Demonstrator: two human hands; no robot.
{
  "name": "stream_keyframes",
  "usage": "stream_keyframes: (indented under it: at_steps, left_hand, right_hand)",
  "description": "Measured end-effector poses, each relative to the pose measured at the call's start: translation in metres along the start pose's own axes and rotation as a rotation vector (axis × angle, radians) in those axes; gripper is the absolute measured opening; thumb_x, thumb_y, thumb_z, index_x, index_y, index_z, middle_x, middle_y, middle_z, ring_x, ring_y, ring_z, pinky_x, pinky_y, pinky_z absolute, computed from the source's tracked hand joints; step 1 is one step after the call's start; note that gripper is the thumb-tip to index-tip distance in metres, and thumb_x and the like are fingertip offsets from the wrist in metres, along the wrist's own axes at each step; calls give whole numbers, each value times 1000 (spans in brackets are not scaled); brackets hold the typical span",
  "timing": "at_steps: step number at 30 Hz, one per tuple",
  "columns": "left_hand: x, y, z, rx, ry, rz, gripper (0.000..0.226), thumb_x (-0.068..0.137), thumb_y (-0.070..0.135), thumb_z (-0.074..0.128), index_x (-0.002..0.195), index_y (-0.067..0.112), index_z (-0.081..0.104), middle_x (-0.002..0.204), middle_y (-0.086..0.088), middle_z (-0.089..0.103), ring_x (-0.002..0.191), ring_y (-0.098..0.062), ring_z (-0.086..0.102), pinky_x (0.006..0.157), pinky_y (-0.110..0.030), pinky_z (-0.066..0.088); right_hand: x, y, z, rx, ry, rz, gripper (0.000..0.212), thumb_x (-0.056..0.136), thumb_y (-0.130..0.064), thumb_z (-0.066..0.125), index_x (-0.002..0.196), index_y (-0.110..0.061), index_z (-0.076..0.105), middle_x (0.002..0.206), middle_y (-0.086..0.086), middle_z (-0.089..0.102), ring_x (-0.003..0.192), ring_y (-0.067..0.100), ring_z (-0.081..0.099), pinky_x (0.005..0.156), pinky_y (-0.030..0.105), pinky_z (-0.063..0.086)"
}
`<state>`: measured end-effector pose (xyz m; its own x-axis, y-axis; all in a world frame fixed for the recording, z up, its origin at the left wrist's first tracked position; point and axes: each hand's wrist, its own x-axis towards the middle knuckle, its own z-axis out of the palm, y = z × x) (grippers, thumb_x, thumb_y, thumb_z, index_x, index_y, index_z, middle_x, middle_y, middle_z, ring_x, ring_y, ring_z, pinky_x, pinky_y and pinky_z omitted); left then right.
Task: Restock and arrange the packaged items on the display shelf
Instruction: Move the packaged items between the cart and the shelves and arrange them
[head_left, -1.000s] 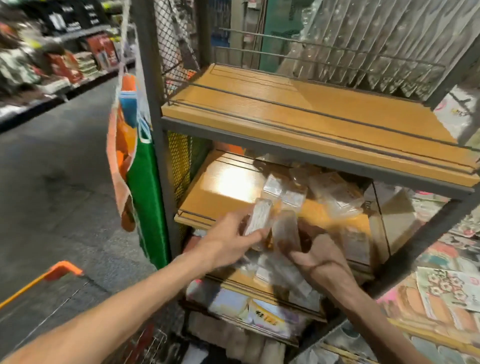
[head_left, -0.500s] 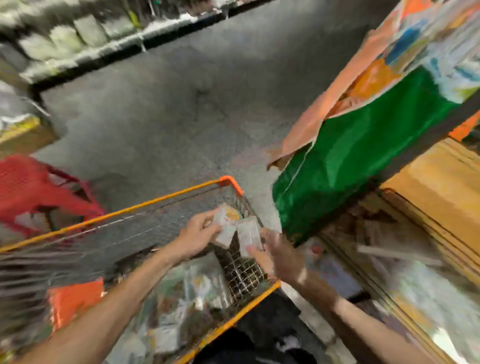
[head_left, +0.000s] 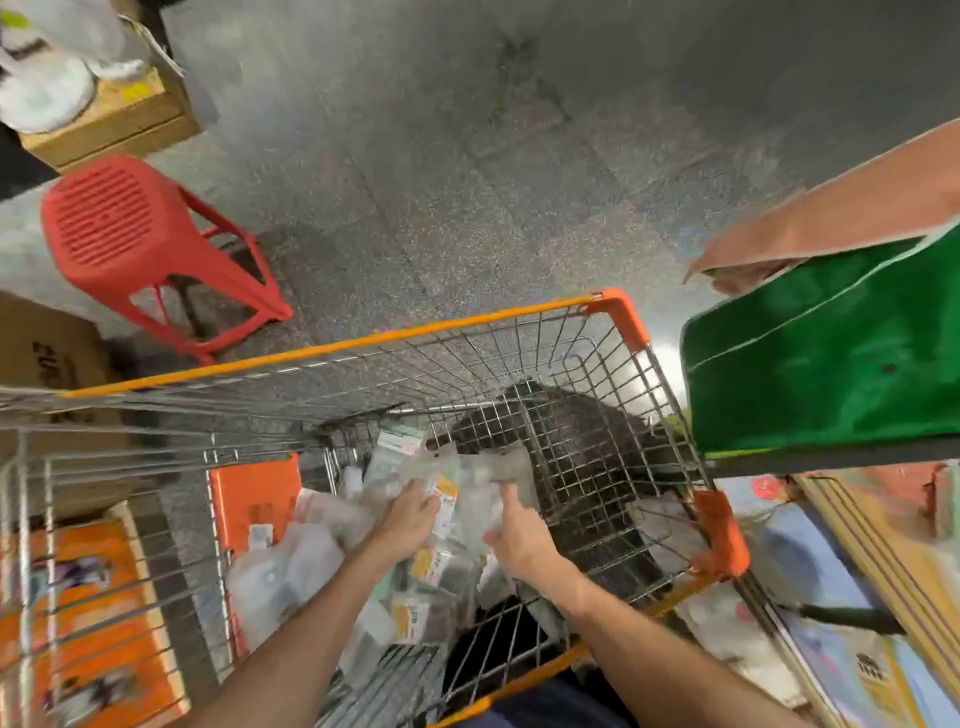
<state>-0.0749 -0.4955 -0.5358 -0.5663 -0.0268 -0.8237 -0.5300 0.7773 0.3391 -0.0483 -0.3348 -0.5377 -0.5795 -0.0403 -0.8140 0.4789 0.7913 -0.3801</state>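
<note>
Speckled grey floor surrounds a wire cart (head_left: 332, 345) with orange trim. Both hands reach low inside it, side by side. The left hand (head_left: 410, 514) grips a yellow-labelled packet (head_left: 445, 493), and the right hand (head_left: 514, 532) seems to pinch a clear packet (head_left: 501, 475), though blur hides the detail. More packaged items (head_left: 421, 577) are heaped under them towards 7 o'clock. The display shelf (head_left: 883, 561) lies at 3 to 4 o'clock, nearer the right hand. The held packets stand roughly 12 to 6.

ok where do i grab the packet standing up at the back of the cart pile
Probably pinch its top edge from above: the packet stands nearly upright in the cart, top free, lower part crowded by other packets.
</note>
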Motion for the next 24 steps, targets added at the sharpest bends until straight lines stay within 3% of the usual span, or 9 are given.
stream_keyframes:
  at_steps: [5, 8, 11, 14, 16, 18, 20, 22, 24]
  left_hand:
    - [4, -10, 15, 258, 0, -25, 58, 97, 31, 36, 147, 6, 17, 145, -15, 41, 124, -35, 48, 97, -40, 40]
    - [0, -7, 25, 333, 50, -33, 65, 97, 31, 39, 148, 2, 12, 141, -19, 43, 120, -35, 50, 95, -44, 43]
    - [1, -11, 27, 269, 121, -21, 68, 94, 27, 47, 150, 3, 15, 143, -19, 43, 123, -34, 51, 102, -46, 45]
    - [-2, -11, 23, 294, 173, 30, 66, 94, 25, 51, 148, 3, 21, 125, -19, 56, 105, -31, 63, 82, -43, 57]
    - [-7, -7, 17, 379, 197, 91, 45, 95, 23, 50, 133, 0, 42, 111, -14, 61, 84, -19, 64, 59, -25, 52]
    - [-11, -1, 9, 456, 214, 150, 21, 95, 21, 49, 106, 4, 57, 95, -9, 62, 68, -13, 57, 50, -20, 42]
    - [-11, 6, 1, 480, 225, 178, 14, 95, 21, 51, 91, 10, 58, 83, -7, 64, 63, -18, 58, 56, -33, 54]
    - [-16, 24, -6, 495, 230, 231, 14, 92, 24, 53, 94, 12, 60, 80, -6, 65, 66, -21, 64, 62, -37, 58]
    - [-23, 52, -10, 513, 246, 311, 27, 90, 30, 52, 110, 13, 61, 93, -8, 68, 83, -26, 67, 75, -35, 57]
  right_hand:
    - [9, -1, 27, -80, -39, 69, 74, 98, -17, 48, 151, -7, -2, 121, 12, 63, 110, 26, 62, 89, 31, 48]
    - [11, -1, 23, -63, -62, 88, 72, 97, -22, 49, 152, -11, 5, 119, 9, 64, 111, 25, 60, 89, 30, 46]
    - [8, 1, 16, -39, -91, 75, 75, 95, -26, 54, 153, -14, 8, 101, 6, 67, 83, 19, 64, 68, 26, 49]
    - [-2, 10, 11, -3, -56, 25, 73, 95, -19, 53, 153, -19, 8, 75, -4, 57, 58, 8, 54, 51, 18, 49]
    - [-9, 18, 4, 63, -22, 10, 66, 97, -13, 51, 152, -20, 16, 69, -7, 49, 49, 2, 45, 37, 10, 40]
    - [-19, 24, -3, 43, 29, 0, 56, 97, -17, 51, 148, -18, 26, 74, -3, 54, 50, 5, 48, 39, 13, 44]
    - [-22, 27, -8, 53, 71, -19, 49, 97, -18, 52, 143, -13, 33, 80, -2, 57, 58, 10, 56, 41, 14, 43]
    - [-32, 32, -21, 62, 155, -40, 43, 96, -21, 53, 136, -11, 40, 101, 5, 63, 82, 19, 64, 58, 22, 51]
    - [-45, 42, -38, 64, 280, -88, 44, 94, -27, 55, 133, -11, 42, 116, 9, 63, 99, 23, 64, 77, 33, 55]
